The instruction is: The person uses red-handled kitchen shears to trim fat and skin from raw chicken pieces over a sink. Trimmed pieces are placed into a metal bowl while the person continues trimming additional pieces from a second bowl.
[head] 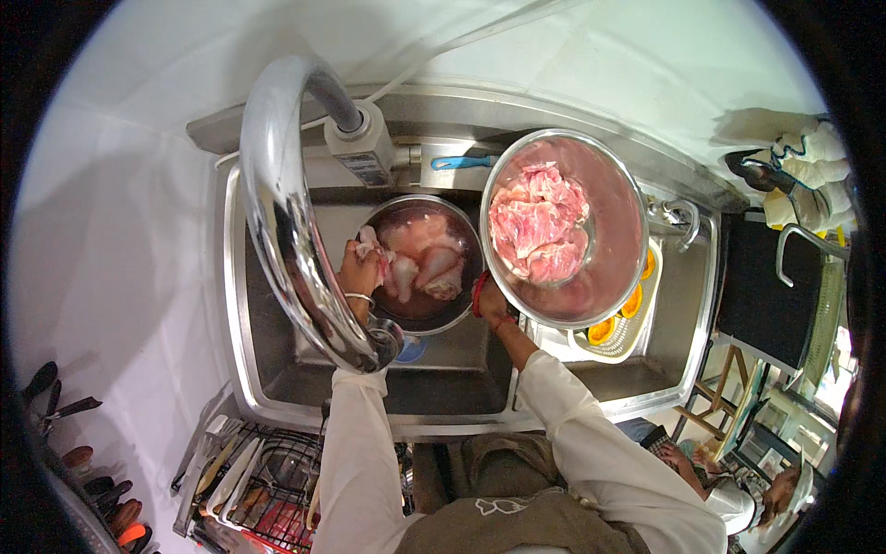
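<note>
My left hand [361, 271], partly behind the faucet neck, grips a raw chicken piece [370, 242] at the left rim of a steel bowl [477, 277]. That bowl stands in the left sink basin and holds reddish water with raw chicken drumsticks [437, 270] in it. My right hand [493, 303] holds a larger steel bowl [616, 208] by its lower left side; most of the fingers are hidden beneath it. Pieces of raw, skinless chicken meat [540, 221] lie in this bowl, towards its left side. It is above the divider and part of the right basin.
A large chrome faucet [277, 208] arches over the left basin. A white plastic basket [651, 305] with cut squash [631, 303] sits in the right basin. A blue-handled tool [460, 163] lies behind. Lower left is a wire dish rack [277, 485]; another person [727, 495] is at right.
</note>
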A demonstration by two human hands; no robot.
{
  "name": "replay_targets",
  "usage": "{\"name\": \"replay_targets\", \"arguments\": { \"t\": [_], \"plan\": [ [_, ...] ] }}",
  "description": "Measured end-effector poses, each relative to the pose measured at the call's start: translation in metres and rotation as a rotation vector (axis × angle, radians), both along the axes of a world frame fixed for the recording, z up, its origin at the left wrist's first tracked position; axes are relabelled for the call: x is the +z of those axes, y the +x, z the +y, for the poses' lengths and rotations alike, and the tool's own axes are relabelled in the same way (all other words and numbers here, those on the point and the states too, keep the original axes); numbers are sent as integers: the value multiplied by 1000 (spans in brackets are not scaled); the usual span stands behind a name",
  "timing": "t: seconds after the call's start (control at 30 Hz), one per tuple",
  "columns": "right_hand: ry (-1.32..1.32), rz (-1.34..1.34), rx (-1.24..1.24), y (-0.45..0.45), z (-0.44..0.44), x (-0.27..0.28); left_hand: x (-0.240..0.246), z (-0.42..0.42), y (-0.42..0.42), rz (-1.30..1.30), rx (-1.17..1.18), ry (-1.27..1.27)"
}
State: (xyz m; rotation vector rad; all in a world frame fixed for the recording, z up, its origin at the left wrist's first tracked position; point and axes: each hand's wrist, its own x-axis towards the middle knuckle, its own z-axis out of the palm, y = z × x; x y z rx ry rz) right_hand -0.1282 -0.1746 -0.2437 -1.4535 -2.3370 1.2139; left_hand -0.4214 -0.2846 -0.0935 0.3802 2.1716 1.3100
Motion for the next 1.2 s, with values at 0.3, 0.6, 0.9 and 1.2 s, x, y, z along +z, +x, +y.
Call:
{"name": "replay_targets", "arguments": {
  "t": [0.3,0.6,0.9,1.2],
  "plan": [
    [123,-37,-104,-17,28,45,11,1,25,105,-56,-304],
    [254,-173,-69,-47,46,71,28,-7,72,-219,53,-129],
    [255,72,146,-33,-8,182,-2,-34,108,74,29,-167],
    [-999,377,222,-4,-43,379,145,-33,138,-545,63,436]
  ]
}}
